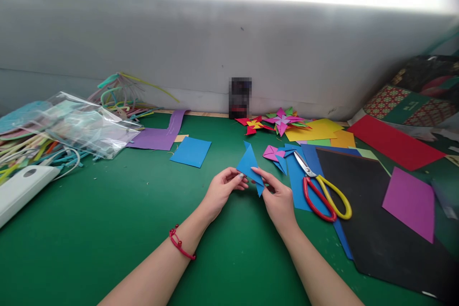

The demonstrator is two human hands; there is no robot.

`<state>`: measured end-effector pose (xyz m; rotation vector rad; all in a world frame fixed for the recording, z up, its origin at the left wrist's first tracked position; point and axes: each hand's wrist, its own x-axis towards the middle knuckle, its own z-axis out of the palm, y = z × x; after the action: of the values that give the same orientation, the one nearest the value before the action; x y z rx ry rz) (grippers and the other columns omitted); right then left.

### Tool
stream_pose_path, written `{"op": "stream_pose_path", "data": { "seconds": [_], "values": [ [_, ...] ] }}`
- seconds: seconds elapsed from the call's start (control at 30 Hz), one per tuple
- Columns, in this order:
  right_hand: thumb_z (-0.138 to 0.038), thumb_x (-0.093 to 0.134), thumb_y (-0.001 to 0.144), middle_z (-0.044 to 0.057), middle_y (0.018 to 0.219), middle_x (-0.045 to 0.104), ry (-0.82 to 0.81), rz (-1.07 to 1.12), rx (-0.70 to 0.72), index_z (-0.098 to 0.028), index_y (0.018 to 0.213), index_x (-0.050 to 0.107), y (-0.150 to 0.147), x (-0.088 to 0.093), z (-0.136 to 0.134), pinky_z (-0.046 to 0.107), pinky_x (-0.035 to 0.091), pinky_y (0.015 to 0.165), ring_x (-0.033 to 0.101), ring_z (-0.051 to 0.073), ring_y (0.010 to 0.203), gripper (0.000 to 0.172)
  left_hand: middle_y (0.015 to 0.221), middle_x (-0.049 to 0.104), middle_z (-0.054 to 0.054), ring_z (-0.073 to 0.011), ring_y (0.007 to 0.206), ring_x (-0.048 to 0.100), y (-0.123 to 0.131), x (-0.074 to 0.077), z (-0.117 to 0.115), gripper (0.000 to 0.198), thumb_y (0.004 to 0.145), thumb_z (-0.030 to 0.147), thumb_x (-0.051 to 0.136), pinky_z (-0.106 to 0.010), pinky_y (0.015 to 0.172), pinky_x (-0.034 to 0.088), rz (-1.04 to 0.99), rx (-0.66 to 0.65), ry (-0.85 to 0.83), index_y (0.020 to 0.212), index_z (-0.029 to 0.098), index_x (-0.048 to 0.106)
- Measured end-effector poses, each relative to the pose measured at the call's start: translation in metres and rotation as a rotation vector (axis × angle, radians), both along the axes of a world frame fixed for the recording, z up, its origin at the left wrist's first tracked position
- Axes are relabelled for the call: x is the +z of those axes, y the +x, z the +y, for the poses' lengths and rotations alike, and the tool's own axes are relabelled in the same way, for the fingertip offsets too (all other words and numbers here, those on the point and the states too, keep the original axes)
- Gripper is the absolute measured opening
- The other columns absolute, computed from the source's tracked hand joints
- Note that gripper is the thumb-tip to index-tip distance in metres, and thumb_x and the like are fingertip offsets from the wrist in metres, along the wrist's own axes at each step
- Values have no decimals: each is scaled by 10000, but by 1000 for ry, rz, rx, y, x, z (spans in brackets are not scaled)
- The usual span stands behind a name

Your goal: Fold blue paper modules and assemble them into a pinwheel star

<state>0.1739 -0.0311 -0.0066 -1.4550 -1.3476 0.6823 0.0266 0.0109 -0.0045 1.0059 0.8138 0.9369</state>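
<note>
Folded blue paper (247,161), sharply pointed and crisply creased, is in front of me, over the smooth green surface (143,234). My left grip (223,190), fingers curled, pinches its lower left edge; my right grip (279,196) clasps its right side, index finger laid across. To the right lies one pair of metal-bladed scissors (310,174) with red and yellow loops; to the left, one flat blue square (191,152) of paper.

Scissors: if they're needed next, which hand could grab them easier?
Probably the right hand, though it holds the folded blue paper: the scissors lie on its side. The left hand is farther away.
</note>
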Motion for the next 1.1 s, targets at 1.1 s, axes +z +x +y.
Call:
{"op": "stream_pose_path", "data": {
  "seconds": [1.1],
  "values": [
    [-82, 404, 701, 7, 1006, 647, 17, 34, -6, -269, 1043, 628, 1, -2, 0, 252, 482, 614, 615, 163, 760, 449, 806, 614, -55, -137, 701, 604, 0, 2, -1, 215, 745, 331, 577, -274, 697, 473, -8, 30, -8, 839, 140, 552]
  ]
}}
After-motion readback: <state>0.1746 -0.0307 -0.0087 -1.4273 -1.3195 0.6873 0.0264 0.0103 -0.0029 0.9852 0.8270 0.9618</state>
